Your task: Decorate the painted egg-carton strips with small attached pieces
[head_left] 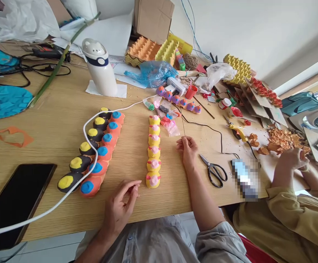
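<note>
My left hand (120,206) is at the table's front edge, its thumb and fingers curled together; anything between them is too small to make out. Beside it stands a row of yellow egg-carton cups (154,151) with pink patches. Right of that row, my right hand (187,150) pinches a thin dark stick (183,124) that points up and away. To the left lie a black row with yellow dots (85,147) and an orange row with blue dots (107,138). A purple and orange row (176,99) lies farther back.
Black-handled scissors (215,175) lie right of my right forearm. A white cable (87,133) crosses the left rows. A phone (13,199) is front left, a white bottle (101,69) behind. At right are a yellow glue gun (238,132) and another person's hands (291,160) by orange pieces (282,140).
</note>
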A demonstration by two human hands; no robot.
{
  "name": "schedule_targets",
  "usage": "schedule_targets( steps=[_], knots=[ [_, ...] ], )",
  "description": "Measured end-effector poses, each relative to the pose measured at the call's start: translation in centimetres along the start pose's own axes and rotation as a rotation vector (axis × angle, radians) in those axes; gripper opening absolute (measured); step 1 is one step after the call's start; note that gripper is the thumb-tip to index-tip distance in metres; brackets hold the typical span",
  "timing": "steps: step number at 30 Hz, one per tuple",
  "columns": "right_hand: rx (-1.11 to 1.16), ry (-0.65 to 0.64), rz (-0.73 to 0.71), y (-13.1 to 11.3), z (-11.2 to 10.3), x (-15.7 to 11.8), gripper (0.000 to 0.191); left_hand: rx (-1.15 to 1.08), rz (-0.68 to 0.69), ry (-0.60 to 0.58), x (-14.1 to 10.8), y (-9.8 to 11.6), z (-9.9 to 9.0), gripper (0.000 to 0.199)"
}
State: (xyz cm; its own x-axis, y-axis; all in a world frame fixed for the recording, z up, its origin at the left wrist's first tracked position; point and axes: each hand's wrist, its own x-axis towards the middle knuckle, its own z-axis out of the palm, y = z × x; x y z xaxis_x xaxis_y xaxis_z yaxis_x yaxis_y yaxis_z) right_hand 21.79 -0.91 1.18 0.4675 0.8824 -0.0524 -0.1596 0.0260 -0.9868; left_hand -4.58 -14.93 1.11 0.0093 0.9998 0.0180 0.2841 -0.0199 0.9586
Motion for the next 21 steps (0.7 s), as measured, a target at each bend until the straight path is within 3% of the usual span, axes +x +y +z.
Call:
schedule_targets(
  steps=[4,11,21],
  knots=[
    [0.031,-0.015,0.003,-0.2,-0.9,0.1,0.028,0.019,-0.010,-0.016,0.0,0.3,0.0,0.019],
    [0.070,-0.107,0.126,-0.7,-0.4,0.3,0.027,0.035,-0.003,0.057,-0.1,0.0,0.0,0.020],
    [-0.167,-0.181,0.149,-2.4,0.9,3.9,0.008,0.063,0.017,0.058,0.2,-0.3,0.1,0.028]
  ],
)
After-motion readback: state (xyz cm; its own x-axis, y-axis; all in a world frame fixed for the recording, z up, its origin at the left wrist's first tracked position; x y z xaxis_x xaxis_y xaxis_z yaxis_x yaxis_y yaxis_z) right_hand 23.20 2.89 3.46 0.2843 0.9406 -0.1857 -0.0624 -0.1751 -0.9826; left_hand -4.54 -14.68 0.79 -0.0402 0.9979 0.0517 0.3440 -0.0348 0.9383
